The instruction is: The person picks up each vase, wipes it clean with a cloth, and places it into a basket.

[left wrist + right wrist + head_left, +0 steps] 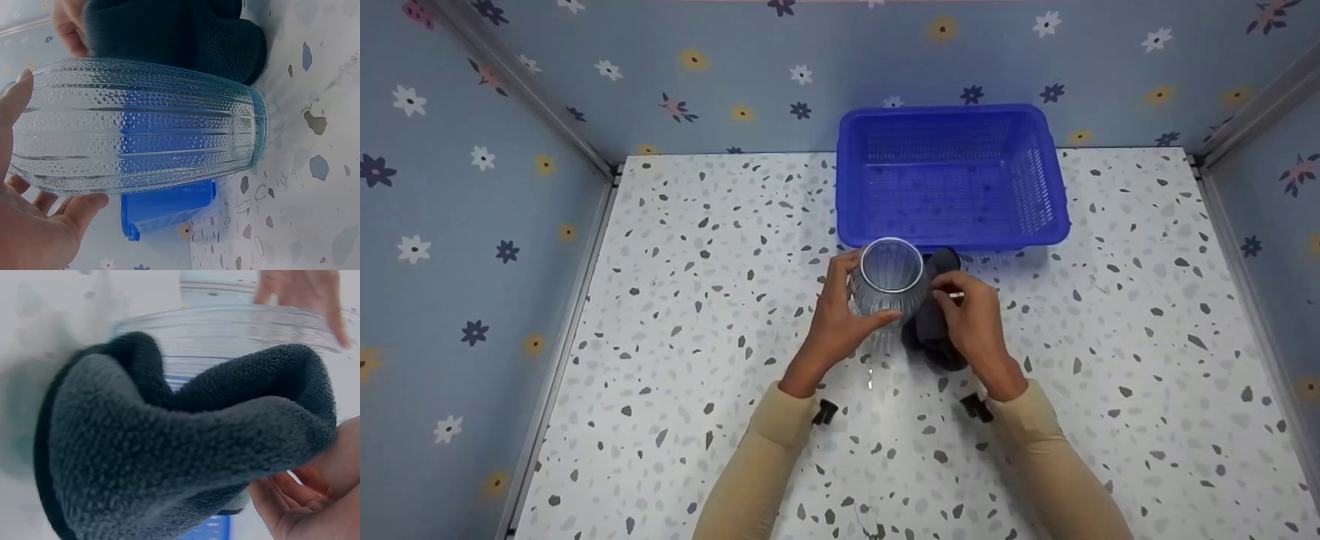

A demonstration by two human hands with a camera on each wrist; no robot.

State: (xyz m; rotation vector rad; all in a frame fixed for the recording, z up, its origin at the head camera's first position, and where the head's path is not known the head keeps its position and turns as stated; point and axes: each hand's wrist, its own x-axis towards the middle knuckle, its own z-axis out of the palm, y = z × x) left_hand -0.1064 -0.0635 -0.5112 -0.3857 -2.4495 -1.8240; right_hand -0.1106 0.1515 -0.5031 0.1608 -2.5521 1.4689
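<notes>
A white tabletop [675, 300] speckled with grey and dark chips fills the lower part of the head view, boxed in on three sides by pale blue walls [472, 187] printed with small flowers in white, yellow, navy and pink. Metal strips run up the two back corners.

One blue plastic basket [952, 176] with perforated sides stands at the back of the table, right of centre, against the rear wall. Nothing shows inside it.

Just in front of the basket's near edge stands one clear ribbed glass vase [889, 279], upright on the tabletop, its round mouth facing up. In the left wrist view its dotted, fluted wall shows the basket's blue through it.

One dark grey fleecy cloth [934, 322] lies bunched against the vase's right side, touching the glass and reaching down to the table.

Two hands work here, both in beige sleeves. The left hand [836, 315] wraps round the vase's left side, fingers and thumb curled on the glass. The right hand [971, 319] grips the cloth, fingers folded into its pile, and holds it against the vase. The hands sit close together, with the vase and cloth between them.
</notes>
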